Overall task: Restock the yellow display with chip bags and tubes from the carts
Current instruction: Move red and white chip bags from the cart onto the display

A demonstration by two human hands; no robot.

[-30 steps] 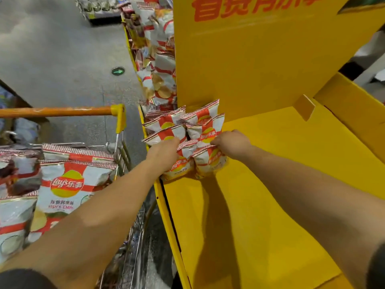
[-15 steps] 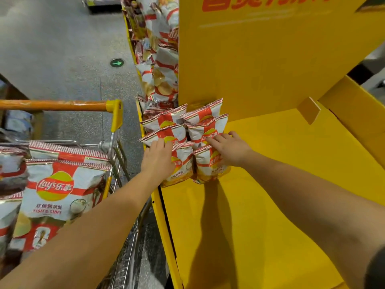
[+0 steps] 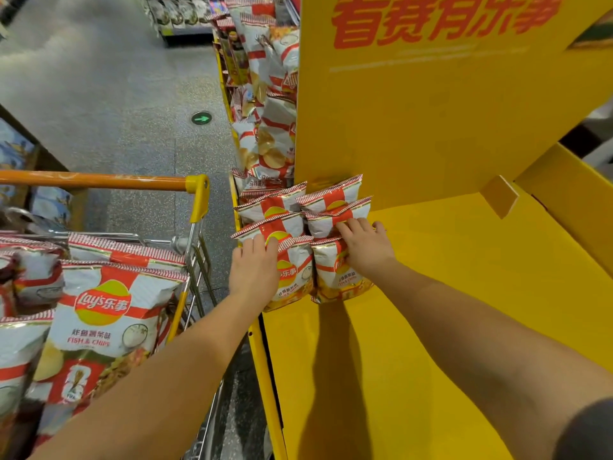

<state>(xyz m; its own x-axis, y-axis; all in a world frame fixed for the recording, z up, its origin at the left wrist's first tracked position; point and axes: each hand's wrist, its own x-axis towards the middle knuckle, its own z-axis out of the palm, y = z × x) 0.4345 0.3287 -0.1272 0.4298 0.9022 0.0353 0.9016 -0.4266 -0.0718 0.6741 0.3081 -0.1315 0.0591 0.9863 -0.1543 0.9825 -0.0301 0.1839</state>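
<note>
Lower left of frame: cart (image 3: 197,207) holds a stock of chip bags (image 3: 102,313), none lifted. Centre: left hand (image 3: 253,272) lies flat, fingers extended, on the front left bag (image 3: 293,277). Right hand (image 3: 365,247) likewise rests on the front right bag (image 3: 338,277), gripping nothing. A second ago both fists were closed on these bags; they are now released and pressed into the rows. Right of frame: yellow display (image 3: 464,293) shelf mostly bare; restocking judged early.
</note>
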